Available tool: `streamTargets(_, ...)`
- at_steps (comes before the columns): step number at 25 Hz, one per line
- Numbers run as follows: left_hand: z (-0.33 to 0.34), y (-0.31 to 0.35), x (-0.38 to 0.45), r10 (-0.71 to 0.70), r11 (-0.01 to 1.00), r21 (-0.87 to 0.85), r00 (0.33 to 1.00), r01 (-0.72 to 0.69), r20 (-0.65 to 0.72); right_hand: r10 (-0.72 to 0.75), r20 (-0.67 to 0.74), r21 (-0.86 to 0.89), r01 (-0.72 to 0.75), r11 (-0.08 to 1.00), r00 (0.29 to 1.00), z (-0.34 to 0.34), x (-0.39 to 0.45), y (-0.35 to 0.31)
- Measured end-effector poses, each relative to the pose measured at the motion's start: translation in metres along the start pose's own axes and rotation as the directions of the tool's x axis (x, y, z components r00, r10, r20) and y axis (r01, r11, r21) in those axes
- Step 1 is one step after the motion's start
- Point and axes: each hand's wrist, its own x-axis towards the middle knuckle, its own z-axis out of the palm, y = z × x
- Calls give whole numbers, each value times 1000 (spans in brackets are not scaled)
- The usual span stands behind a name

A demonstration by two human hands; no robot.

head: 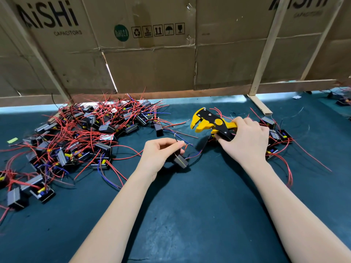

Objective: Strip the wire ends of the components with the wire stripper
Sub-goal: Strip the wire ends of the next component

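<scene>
My left hand pinches the thin wires of a small black component that hangs just under the fingers, above the dark green mat. Short red and blue wire ends stick out to the right of my fingertips. My right hand grips the handles of a yellow and black wire stripper, held above the mat with its jaws apart and pointing left. The jaws are up and to the right of the held wires, not touching them.
A big heap of black components with red and blue wires covers the left of the mat. A smaller group of components lies behind my right hand. A cardboard wall with wooden struts closes the back.
</scene>
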Motion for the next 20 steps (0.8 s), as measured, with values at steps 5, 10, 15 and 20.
streamTargets(5, 2, 2, -1, 91, 980, 169, 991, -107, 103, -55, 7, -57, 55, 997, 998, 2, -3, -5)
streamTargets(10, 5, 5, -3, 130, 950, 244, 959, -194, 253, -94, -1, -97, 94, 991, 996, 1, -5, -6)
streamTargets(15, 7, 1, -3, 114, 938, 297, 966, -181, 231, -211, -47, -109, 205, 973, 976, -1, -5, -9)
streamTargets(20, 5, 2, -2, 90, 928, 334, 971, -162, 219, -251, -93, -113, 240, 964, 964, -2, -5, -10)
